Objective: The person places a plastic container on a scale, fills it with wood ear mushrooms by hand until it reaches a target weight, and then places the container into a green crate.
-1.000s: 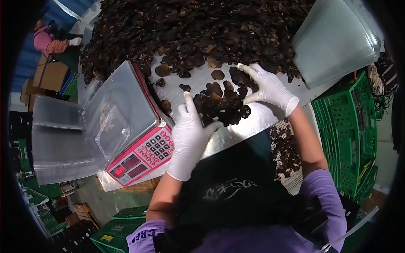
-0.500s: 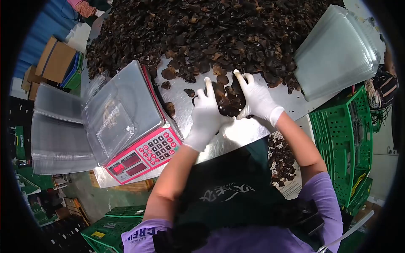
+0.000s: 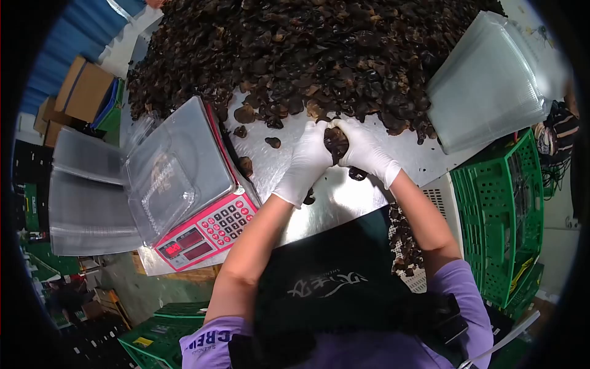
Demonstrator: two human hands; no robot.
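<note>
Between my two white-gloved hands is a dark brown clump of wood ear mushrooms (image 3: pixel 336 145). My left hand (image 3: pixel 312 154) closes round it from the left, and my right hand (image 3: pixel 361 147) presses from the right with the fingertips meeting at the top. A few loose pieces lie on the metal table (image 3: pixel 270 169) near the hands, one just below my right hand. Just beyond, a large heap of wood ear mushrooms (image 3: pixel 307 55) covers the back of the table.
A pink-and-grey scale (image 3: pixel 206 230) stands at left with a clear plastic tray (image 3: pixel 169 184) on it. Stacked clear trays (image 3: pixel 92 203) are beside it, and more clear trays (image 3: pixel 482 86) stand at right. Green crates (image 3: pixel 498 215) and a white basket (image 3: pixel 452 197) holding mushroom pieces are lower right.
My hands have come together and closed round the clump, which was lying between spread fingers on the table. It now looks smaller and more gathered.
</note>
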